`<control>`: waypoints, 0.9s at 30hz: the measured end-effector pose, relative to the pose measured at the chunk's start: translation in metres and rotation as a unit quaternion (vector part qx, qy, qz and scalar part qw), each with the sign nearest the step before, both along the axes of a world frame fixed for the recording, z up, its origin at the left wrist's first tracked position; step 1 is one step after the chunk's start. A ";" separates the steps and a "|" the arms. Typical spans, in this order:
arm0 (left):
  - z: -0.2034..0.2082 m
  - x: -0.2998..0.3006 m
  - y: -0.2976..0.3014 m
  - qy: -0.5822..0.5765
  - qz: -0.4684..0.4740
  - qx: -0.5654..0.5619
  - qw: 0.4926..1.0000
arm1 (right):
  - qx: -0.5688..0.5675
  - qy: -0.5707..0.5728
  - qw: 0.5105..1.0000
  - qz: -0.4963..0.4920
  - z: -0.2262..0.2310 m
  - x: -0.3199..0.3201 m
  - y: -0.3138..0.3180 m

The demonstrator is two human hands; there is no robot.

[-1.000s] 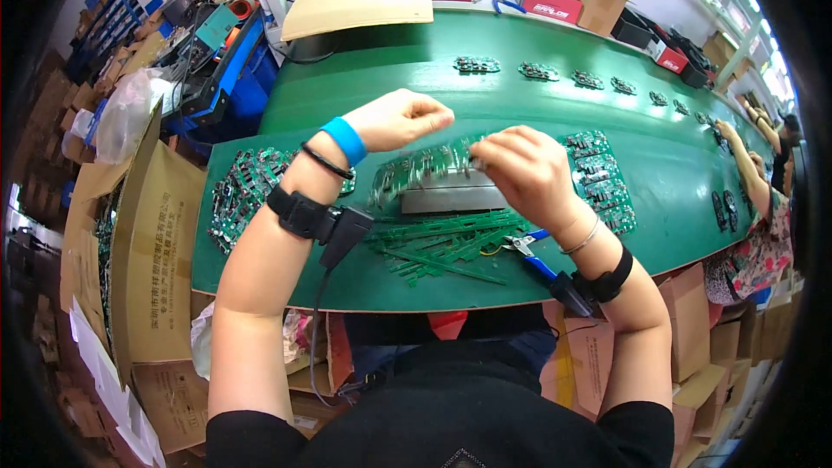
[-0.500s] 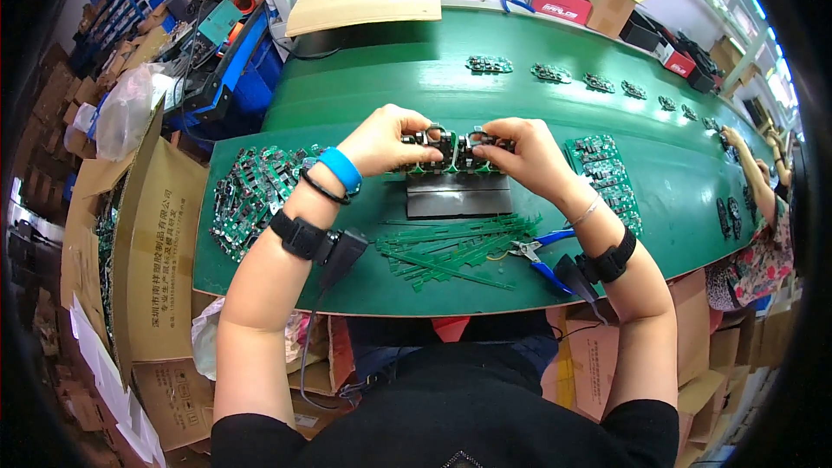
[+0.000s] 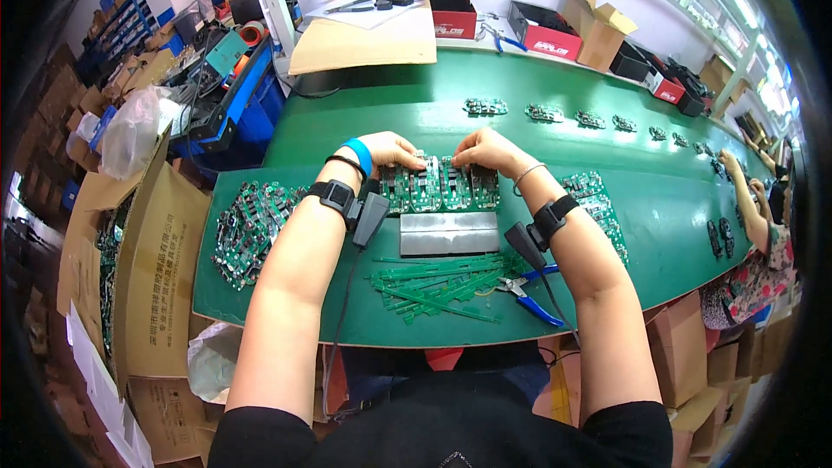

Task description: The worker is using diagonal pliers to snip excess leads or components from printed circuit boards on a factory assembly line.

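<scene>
A panel of several joined green circuit boards [image 3: 425, 193] lies face up on the table, populated with dark components. My left hand [image 3: 390, 152] is closed at its far edge, thumb and fingers together on the boards. My right hand [image 3: 487, 152] pinches the same far edge a little further right. Just in front of the panel lies a flat grey metal block [image 3: 449, 235] with a groove along it. Nearer me is a pile of thin green board strips [image 3: 438, 282]. Blue-handled cutting pliers [image 3: 530, 296] lie at its right.
Loose circuit boards [image 3: 251, 232] are heaped at the left, and more panels [image 3: 595, 208] lie at the right beyond my forearm. A row of separate boards [image 3: 544, 113] runs along the far table [image 3: 364, 113]. A co-worker's arm [image 3: 752, 199] reaches in at the far right.
The panel has gone from tilted up at the block's far edge to lying flat behind it. My hands have loosened from its ends to its far edge. The whole view has shifted.
</scene>
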State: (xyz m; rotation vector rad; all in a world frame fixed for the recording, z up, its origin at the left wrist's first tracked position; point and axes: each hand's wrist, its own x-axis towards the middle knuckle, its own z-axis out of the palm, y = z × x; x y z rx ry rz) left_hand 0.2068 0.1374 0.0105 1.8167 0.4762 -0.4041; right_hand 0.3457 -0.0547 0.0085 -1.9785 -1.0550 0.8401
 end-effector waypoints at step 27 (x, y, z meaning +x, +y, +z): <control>0.024 -0.040 0.000 -0.206 0.104 -0.227 0.946 | 0.131 0.099 0.985 -0.052 0.000 0.012 -0.021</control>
